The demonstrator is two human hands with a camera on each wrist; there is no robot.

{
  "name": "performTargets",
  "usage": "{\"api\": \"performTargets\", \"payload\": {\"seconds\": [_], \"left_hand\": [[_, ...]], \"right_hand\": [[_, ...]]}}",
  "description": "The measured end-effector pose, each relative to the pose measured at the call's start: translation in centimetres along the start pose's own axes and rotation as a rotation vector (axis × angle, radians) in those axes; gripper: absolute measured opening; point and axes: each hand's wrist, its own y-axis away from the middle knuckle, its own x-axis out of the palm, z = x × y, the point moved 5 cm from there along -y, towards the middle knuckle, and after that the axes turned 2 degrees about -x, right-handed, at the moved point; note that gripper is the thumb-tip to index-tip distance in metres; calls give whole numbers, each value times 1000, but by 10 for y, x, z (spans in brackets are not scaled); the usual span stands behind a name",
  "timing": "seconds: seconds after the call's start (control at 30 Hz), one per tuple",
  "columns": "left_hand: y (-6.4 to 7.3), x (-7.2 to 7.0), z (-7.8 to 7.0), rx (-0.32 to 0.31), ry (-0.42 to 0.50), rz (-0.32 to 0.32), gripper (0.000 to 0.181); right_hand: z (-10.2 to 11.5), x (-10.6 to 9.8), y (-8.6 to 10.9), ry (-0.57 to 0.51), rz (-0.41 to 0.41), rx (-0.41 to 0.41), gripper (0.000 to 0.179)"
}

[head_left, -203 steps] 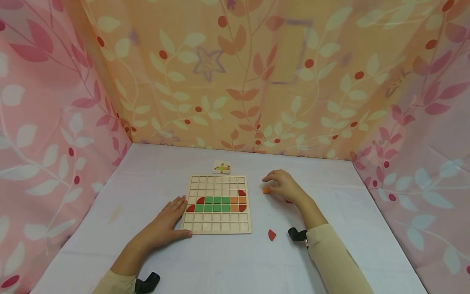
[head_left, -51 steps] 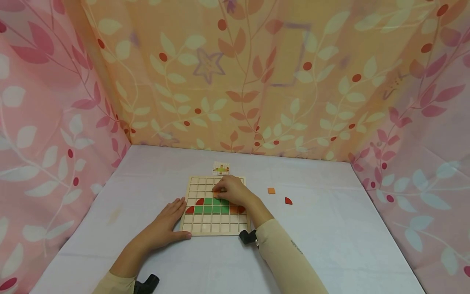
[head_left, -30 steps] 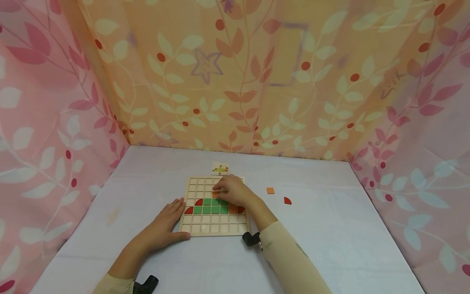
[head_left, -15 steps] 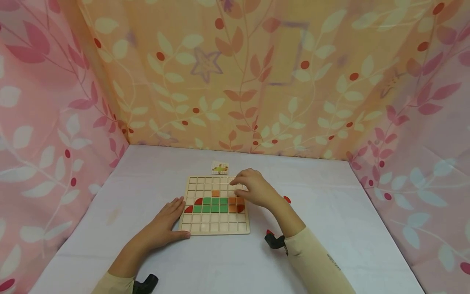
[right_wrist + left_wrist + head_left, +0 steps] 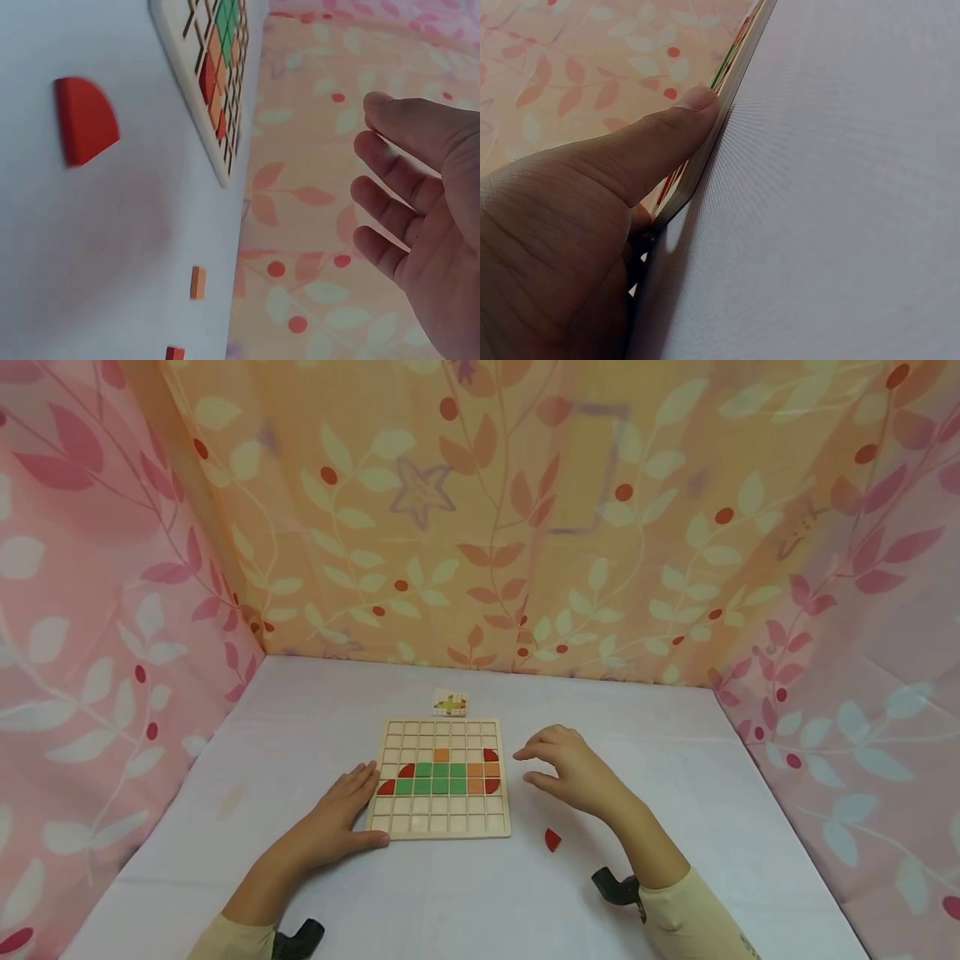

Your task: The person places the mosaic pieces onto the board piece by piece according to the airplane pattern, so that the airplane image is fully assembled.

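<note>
My left hand (image 5: pixel 341 814) rests along the left side of the wooden grid board (image 5: pixel 438 824), fingers straight, its thumb (image 5: pixel 660 139) on the front edge. On the board lie green squares (image 5: pixel 441 786), orange squares and red quarter-round pieces (image 5: pixel 491 786). A lone orange square (image 5: pixel 441 755) sits a row above the green ones. To the right of the board hovers my right hand (image 5: pixel 581 772), fingers apart and nothing between them. Beneath it, hidden in the head view, an orange square (image 5: pixel 197 283) and a red piece (image 5: pixel 175 352) lie on the table in the right wrist view.
A red quarter-round piece (image 5: pixel 552 839) lies on the white tablecloth (image 5: pixel 465 902) at the board's front right. Behind the board is a small pattern card (image 5: pixel 450 702). Floral cloth walls (image 5: pixel 480 568) enclose the table at the back and both sides.
My right hand picked up something at the right, brought an orange square onto the board, let it go and moved back right. The left hand stays put.
</note>
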Motion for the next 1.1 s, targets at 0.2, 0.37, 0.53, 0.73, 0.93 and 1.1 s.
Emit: {"api": "performTargets", "payload": {"seconds": [0.2,0.37,0.53,0.73,0.93,1.1], "left_hand": [[0,2,0,-5,3,1,114],[0,2,-2,-1,-8,5,114],[1,-1,-5,-9,-2,4,112],[2,-2,-5,-18,1,13,113],[1,-1,-4,-11,1,8,113],[-1,0,-3,-12,-2,10,113]], "right_hand": [[-10,0,26,-62,16,-7,30],[-21,7,47,-127,46,-3,32],[-30,17,61,-206,87,1,32],[-36,30,69,-310,155,3,31],[-38,39,72,-347,203,5,32],[-43,46,74,-314,239,-34,33]]}}
